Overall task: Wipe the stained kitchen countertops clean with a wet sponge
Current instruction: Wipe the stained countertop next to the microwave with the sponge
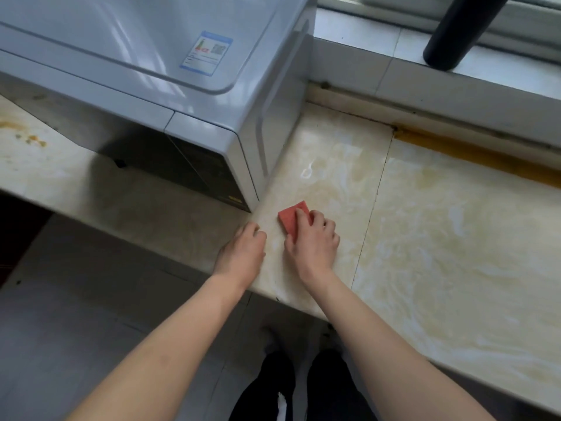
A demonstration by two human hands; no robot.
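Right hand [314, 241]: you've got it curled over the red sponge [290, 218], thumb on its near side, pressing it flat on the countertop [440, 238].
Left hand [243, 250]: loosely curled, holding nothing, resting on the counter's front edge just beside the right one.
Sponge spot: near the front edge, just off the microwave [151, 86] front corner, not touching it.
Room to move: open wet-looking counter to your right, past the dark seam [372, 208], back to the yellow-brown strip [470, 153] at the wall.
Tight side: microwave wall on the left.
Stains: orange blotches [27, 138] far left, pale yellow patches on the right.
Hard to see: sponge's far half sits under your fingers; dark cylinder [455, 34] on the sill is cut off at the top.
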